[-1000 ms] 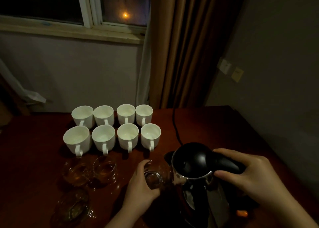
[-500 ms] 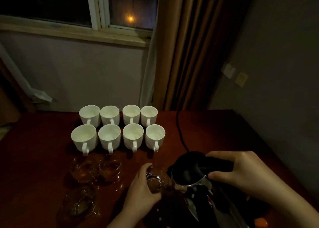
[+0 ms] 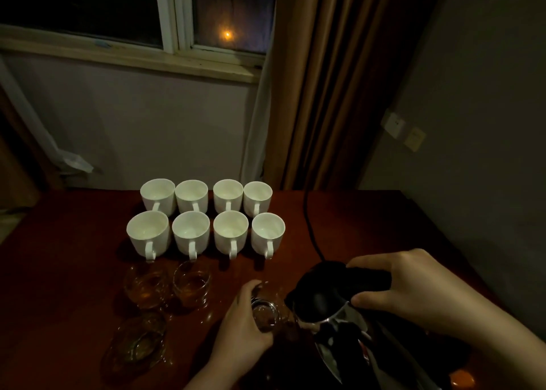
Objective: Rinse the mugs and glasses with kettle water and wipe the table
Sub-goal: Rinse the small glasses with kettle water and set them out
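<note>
Kettle (image 3: 334, 304) now tipped further toward the glass (image 3: 266, 313) than a second ago; spout sits just beside the glass rim, body leaning left. My right hand (image 3: 396, 289) is wrapped round the black handle, thumb under, fingers over the lid. My left hand (image 3: 245, 324) curls round the glass and holds it close to the spout, low over the table (image 3: 369, 227). Light is dim, so I cannot tell whether water is already running. Reading: pour for this glass is starting or about to; rinse of glasses is under way.

Three other glasses (image 3: 165, 289) stand to the left, two side by side and one nearer me; contents hard to judge in the gloom. Eight white mugs (image 3: 206, 218) stand upright behind them in two rows of four, handles toward me. No cloth visible; wiping not yet begun.

Table is dark red-brown wood. Black cord (image 3: 308, 227) runs from the kettle area back toward the brown curtain (image 3: 325, 79). Window (image 3: 147, 14) dark, one orange light outside. Wall switches (image 3: 404, 129) at right.
</note>
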